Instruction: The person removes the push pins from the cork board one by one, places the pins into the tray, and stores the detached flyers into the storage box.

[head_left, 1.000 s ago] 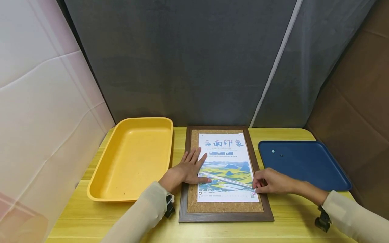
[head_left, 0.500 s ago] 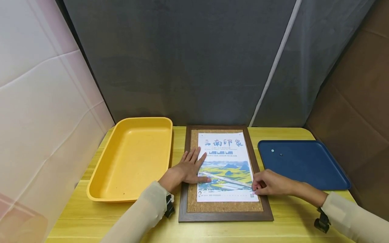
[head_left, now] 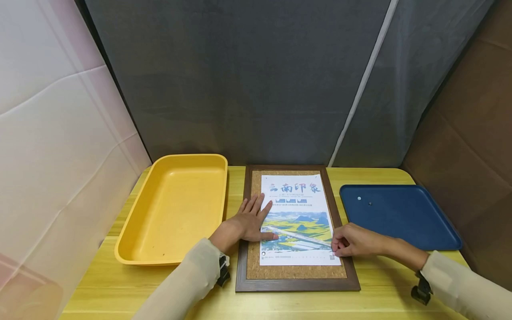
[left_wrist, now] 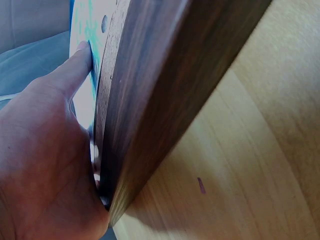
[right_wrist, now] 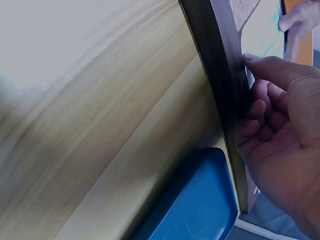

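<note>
A printed poster (head_left: 298,222) with a landscape picture lies on a brown-framed cork board (head_left: 296,272). My left hand (head_left: 249,223) rests on the poster's left side with fingers spread; its thumb (left_wrist: 80,60) lies against the paper. At the lower right corner my right hand (head_left: 352,240) pinches what looks like a thumbtack against the paper, mostly hidden by the fingertips. The right wrist view shows that hand's thumb (right_wrist: 272,67) at the paper and its other fingers curled. A round tack head (left_wrist: 104,23) sits at the lower left corner; small tack-like marks show along the top.
A deep yellow tray (head_left: 172,213) stands left of the board on the wooden table (head_left: 224,306). Right of the board lies a blue tray (head_left: 400,218) holding two small tack-like pieces (head_left: 359,198). Fabric walls (head_left: 240,89) close in the back and sides.
The right fingertips have shifted very slightly at the poster's lower right corner. My left hand, the poster and the board keep their places.
</note>
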`<state>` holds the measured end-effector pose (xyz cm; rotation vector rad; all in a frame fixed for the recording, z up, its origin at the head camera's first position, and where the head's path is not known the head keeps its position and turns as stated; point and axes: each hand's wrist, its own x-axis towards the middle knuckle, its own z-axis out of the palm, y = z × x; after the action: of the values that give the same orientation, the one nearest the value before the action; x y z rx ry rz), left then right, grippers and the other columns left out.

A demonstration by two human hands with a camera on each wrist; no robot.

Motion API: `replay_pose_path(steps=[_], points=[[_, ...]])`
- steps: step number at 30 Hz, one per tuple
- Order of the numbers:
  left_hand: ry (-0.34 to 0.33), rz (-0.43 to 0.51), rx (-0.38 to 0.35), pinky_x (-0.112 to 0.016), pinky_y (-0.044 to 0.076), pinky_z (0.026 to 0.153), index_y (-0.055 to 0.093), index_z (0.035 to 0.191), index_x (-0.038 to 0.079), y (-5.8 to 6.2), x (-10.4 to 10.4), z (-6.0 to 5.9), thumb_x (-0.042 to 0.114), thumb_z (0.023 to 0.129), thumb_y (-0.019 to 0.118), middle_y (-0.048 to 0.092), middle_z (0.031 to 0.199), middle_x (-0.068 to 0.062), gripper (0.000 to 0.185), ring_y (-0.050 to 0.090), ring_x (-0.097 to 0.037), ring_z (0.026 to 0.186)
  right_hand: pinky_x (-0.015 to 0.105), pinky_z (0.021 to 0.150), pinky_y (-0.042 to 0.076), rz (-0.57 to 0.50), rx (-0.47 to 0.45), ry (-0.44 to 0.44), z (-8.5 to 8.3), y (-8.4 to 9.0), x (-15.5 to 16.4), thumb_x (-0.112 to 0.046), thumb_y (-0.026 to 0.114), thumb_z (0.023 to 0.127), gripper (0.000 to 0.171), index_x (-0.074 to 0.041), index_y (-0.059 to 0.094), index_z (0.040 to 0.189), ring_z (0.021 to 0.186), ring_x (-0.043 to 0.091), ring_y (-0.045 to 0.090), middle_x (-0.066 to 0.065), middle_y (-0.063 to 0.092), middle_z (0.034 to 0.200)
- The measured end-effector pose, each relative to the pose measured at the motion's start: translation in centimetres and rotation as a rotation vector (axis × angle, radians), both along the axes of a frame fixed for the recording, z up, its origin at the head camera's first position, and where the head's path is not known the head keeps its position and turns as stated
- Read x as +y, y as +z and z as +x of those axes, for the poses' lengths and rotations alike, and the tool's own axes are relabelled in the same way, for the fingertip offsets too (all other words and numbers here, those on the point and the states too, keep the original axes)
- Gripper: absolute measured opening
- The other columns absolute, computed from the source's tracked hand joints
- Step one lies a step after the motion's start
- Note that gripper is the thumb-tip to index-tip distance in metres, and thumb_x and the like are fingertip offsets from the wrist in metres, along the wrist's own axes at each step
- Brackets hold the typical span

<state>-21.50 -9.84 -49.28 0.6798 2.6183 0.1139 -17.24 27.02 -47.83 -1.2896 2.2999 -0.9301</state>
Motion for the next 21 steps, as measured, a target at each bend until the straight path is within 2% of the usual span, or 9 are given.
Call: replay_pose_path(steps=[1,8,21], points=[[-0.002,0.000,0.006,-0.056,-0.009,0.129,-0.006,0.172,0.023,0.0,0.0,0.0,0.085,0.093,0.048,-0.023,0.176,-0.011,0.114,-0.020,-0.034,0.162,0.018,0.059,0.047,0.002,-0.005,0.004,0.0,0.1,0.0,-0.006,0.079,0.095,0.013,-0.016,0.073,0.089,0.066,-0.009,0.047,-0.011,0.059,0.077],[-0.009,-0.048,0.027,-0.053,-0.004,0.131,0.000,0.172,0.022,2.3,0.3,1.1,0.081,0.096,0.048,-0.015,0.178,-0.011,0.108,-0.012,-0.032,0.164,0.018,0.060,0.046,0.013,-0.033,0.030,-0.2,0.3,-0.1,-0.008,0.076,0.098,0.012,-0.015,0.072,0.089,0.067,-0.008,0.046,-0.008,0.059,0.078],[-0.017,-0.065,0.031,-0.055,-0.003,0.131,-0.001,0.172,0.022,2.4,0.3,1.1,0.081,0.096,0.047,-0.015,0.178,-0.012,0.108,-0.012,-0.034,0.164,0.018,0.060,0.045,0.028,-0.098,0.029,-0.2,0.8,-0.2,-0.008,0.075,0.099,0.011,-0.014,0.071,0.089,0.067,-0.006,0.048,-0.004,0.060,0.077]])
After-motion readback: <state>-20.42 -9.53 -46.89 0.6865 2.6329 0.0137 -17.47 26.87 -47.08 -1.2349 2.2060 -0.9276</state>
